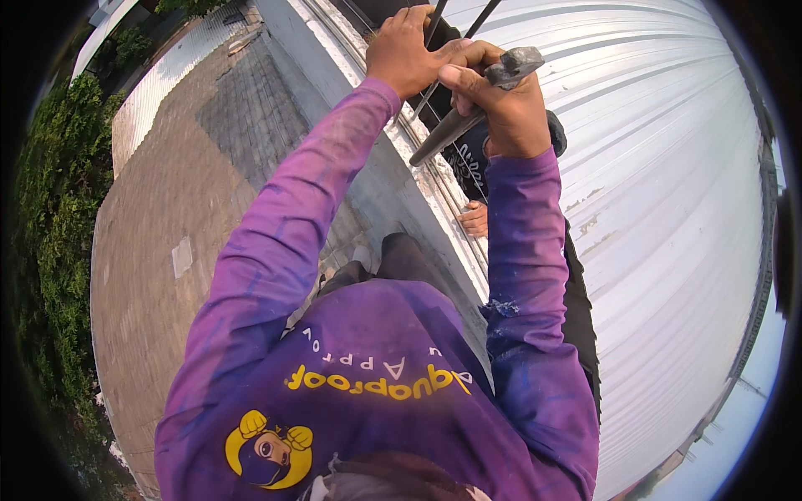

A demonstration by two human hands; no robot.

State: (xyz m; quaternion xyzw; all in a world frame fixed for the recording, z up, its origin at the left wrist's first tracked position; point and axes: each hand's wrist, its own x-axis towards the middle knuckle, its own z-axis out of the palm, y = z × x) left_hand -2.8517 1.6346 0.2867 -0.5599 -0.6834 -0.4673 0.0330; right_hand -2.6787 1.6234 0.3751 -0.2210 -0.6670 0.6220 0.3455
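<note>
My right hand (510, 104) is wrapped round a grey hammer-like tool. Its rough metal head (514, 67) sticks out above the fist, and its round handle (444, 138) slants down to the left. My left hand (409, 50) is closed at two thin dark rods (479, 18), its fingers partly turned away; it looks to grip at least one of them. Thumb and fingertips of both hands come close together there. The lower stretch of the rods runs down past the right hand toward the ledge (447, 196).
Another person in a dark shirt (469, 163) is partly hidden behind my right arm, with a hand (474, 219) on the ledge. Corrugated metal roofing (668, 192) spreads to the right. A weathered lower roof (159, 217) lies left, bordered by trees (58, 217).
</note>
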